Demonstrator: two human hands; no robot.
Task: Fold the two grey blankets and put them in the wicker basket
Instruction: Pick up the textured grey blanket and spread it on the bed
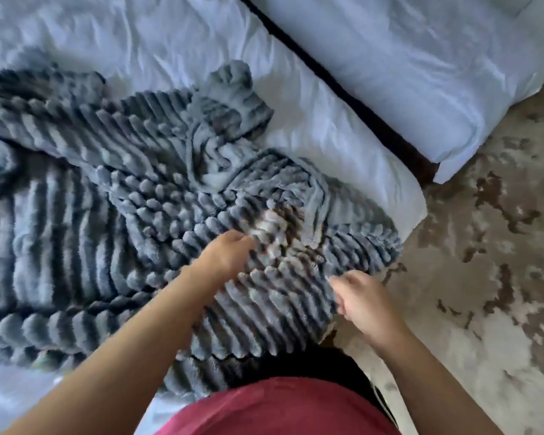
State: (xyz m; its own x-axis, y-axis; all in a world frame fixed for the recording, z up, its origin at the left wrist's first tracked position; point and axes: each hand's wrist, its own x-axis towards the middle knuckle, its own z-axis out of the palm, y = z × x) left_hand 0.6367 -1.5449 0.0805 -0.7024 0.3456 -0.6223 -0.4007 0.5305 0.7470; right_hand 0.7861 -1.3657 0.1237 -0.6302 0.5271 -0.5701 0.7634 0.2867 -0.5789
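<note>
A bed covered in a white sheet (139, 42) fills the room's left side, its creased cotton spreading beyond and to the left of the person's fingers. On it lie the grey blankets (76, 215), unfolded, in one rumpled heap that runs from the far left to the bed's corner just beyond the right fingers; where one blanket ends and the other begins cannot be told. The plush is thick and ribbed: long soft ridges in light and dark grey to the left of the fingers, rounder bobbled tufts just ahead of them, and a twisted flap of smoother pile further beyond. The left hand (226, 252) reaches into the middle of the heap, its fingers sunk in the pile and gripping a bunch of fabric that puckers around them. The right hand (365, 302) sits at the heap's near right edge, fingers curled into a loose fist against the plush; motion blur hides whether any fabric is pinched inside. Below both forearms shows a red top (280, 406). Beyond the right fingers a dark gap (358, 98) runs diagonally, and past it lies a second white mattress (421, 73) with a rounded, padded corner. To the right of the fingers the floor is a carpet (484, 277), pale beige with mottled brown blotches.
</note>
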